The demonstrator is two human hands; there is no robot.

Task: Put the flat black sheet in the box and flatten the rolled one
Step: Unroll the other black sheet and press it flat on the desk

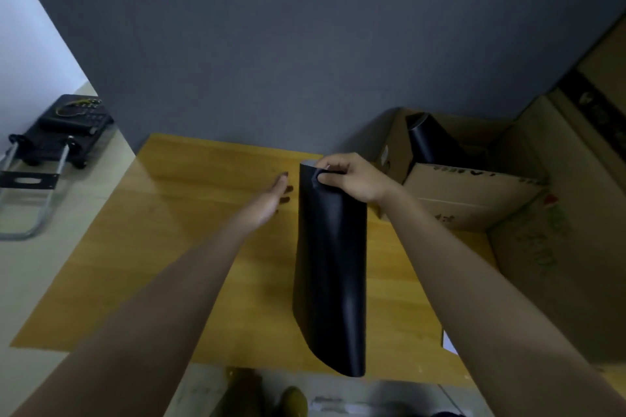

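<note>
A rolled black sheet (330, 264) lies lengthwise over the wooden table (189, 200), its near end hanging past the front edge. My right hand (349, 176) grips the roll's far end, thumb tucked into the curl. My left hand (271, 201) hovers flat with fingers apart just left of the roll, holding nothing. At the right stands an open cardboard box (474, 200); another black sheet (430, 142) leans curled inside it at the back.
A grey wall rises behind the table. A black folding hand cart (57, 142) lies on the floor at the left. More cardboard (555, 264) fills the right side. A white scrap (449, 344) shows by the table's right front corner.
</note>
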